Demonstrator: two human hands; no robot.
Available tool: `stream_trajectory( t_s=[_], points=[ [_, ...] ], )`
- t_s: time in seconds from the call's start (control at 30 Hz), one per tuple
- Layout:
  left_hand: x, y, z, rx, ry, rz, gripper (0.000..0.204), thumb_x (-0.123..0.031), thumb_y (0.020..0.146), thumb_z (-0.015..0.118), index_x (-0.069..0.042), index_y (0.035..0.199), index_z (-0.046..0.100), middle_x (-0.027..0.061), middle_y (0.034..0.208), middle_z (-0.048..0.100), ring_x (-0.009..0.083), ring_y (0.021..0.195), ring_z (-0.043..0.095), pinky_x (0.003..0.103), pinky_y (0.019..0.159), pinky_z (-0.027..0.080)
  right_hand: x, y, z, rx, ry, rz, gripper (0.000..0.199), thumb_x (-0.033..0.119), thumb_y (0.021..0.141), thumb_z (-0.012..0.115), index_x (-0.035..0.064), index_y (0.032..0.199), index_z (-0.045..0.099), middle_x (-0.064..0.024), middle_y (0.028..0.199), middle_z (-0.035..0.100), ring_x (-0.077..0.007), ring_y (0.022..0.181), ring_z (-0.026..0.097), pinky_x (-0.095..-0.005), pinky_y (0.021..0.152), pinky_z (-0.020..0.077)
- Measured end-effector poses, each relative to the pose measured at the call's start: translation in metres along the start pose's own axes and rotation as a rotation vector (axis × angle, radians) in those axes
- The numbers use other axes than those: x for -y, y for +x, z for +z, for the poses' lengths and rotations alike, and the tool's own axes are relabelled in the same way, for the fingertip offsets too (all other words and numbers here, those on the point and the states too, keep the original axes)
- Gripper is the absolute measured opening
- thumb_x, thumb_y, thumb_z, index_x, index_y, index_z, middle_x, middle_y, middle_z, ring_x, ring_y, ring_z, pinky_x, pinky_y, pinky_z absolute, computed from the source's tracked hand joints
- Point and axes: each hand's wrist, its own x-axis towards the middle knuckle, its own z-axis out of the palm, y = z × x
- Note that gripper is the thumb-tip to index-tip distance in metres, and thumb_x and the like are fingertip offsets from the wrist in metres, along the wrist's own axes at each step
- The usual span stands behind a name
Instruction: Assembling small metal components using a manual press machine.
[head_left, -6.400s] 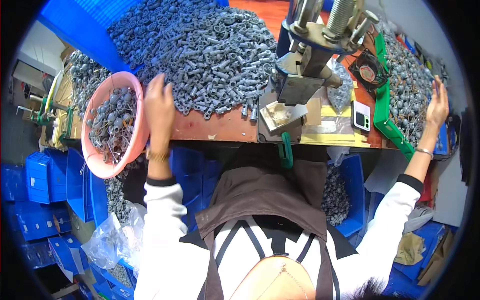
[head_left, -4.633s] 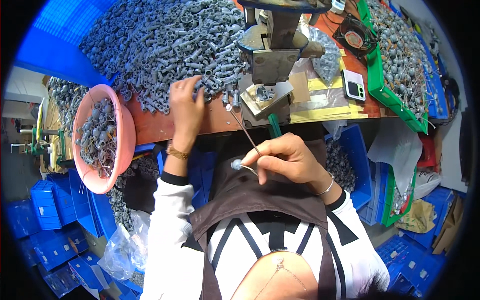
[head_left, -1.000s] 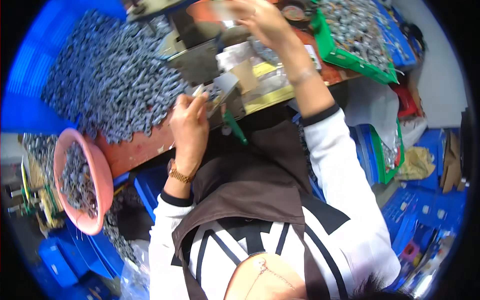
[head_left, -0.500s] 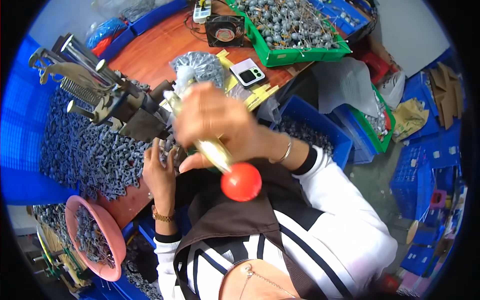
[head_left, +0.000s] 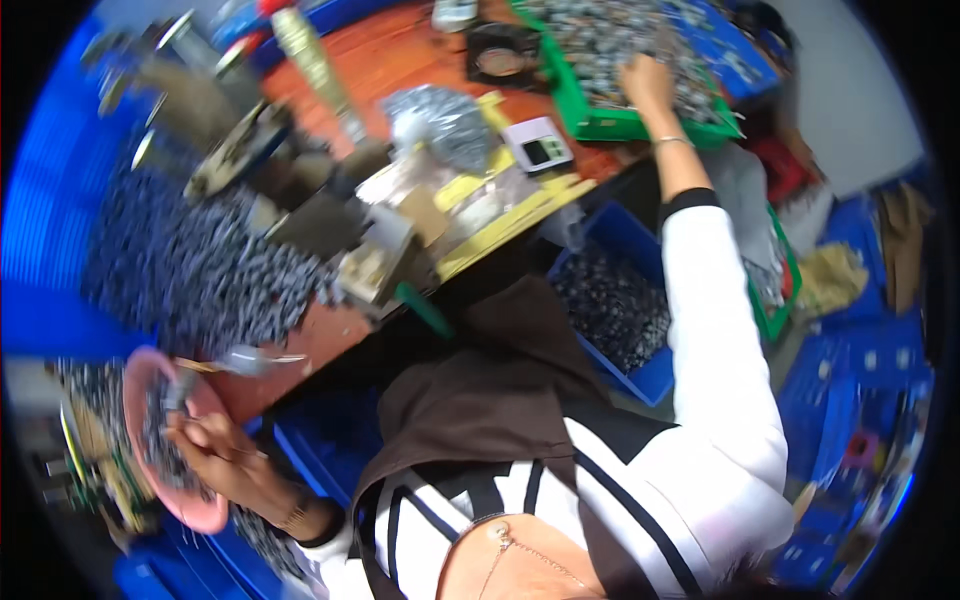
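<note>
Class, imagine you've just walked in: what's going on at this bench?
A person works with both hands spread apart. The left hand is at the pink basin, with a blurred grey piece above it; whether it grips anything is unclear. The outstretched right hand is over grey parts in the green tray. Between them, a metal press stands beside a heap of small grey parts.
</note>
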Motion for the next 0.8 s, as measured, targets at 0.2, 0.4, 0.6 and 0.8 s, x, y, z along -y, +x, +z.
stream_trajectory(
  t_s=[0.2, 0.4, 0.6, 0.8],
  points=[
    [-0.065, 0.05, -0.167, -0.369, 0.032, 0.224, 0.039, -0.021, 0.098, 0.045, 0.008, 0.123, 0.046, 0.0155, 0.108, 0.06, 0.0197, 0.084, 0.058, 0.029, 0.076, 0.05, -0.03, 0.039, -0.001, -0.029, 0.475, -0.015, 0.024, 0.032, 0.085, 0.061, 0.0099, 0.088, 0.071, -0.0062, 0.08, 0.07, -0.0139, 0.063, 0.061, -0.03, 0.055, 0.0459],
    [0.023, 0.06, -0.052, -0.266, 0.341, 0.376, 0.032, -0.016, 0.095, 0.048, 0.009, 0.114, 0.055, 0.0186, 0.113, 0.06, 0.026, 0.101, 0.059, 0.034, 0.09, 0.049, 0.021, 0.058, -0.067, -0.178, 1.3, 0.127, 0.012, 0.015, 0.09, 0.061, 0.0032, 0.092, 0.062, -0.008, 0.087, 0.069, -0.01, 0.068, 0.062, -0.0203, 0.053, 0.0453],
    [0.167, 0.101, 0.054, 0.458, 1.202, 0.363, 0.02, -0.005, 0.079, 0.063, -0.002, 0.099, 0.066, 0.011, 0.096, 0.067, 0.0271, 0.092, 0.062, 0.033, 0.081, 0.049, 0.027, 0.052, -0.109, -0.176, 1.483, -0.109, 0.014, 0.01, 0.094, 0.053, -0.0011, 0.098, 0.06, -0.0157, 0.105, 0.065, -0.0208, 0.099, 0.062, -0.0313, 0.095, 0.0462],
    [0.216, 0.134, 0.072, 0.683, 1.553, 0.668, 0.016, -0.003, 0.075, 0.054, -0.008, 0.081, 0.068, 0.0047, 0.088, 0.064, 0.0245, 0.089, 0.058, 0.038, 0.071, 0.043, 0.05, 0.008, -0.144, -0.099, 1.426, -0.255, 0.013, 0.008, 0.095, 0.051, -0.0021, 0.098, 0.059, -0.0157, 0.105, 0.064, -0.0231, 0.104, 0.06, -0.0343, 0.097, 0.045]
  ],
)
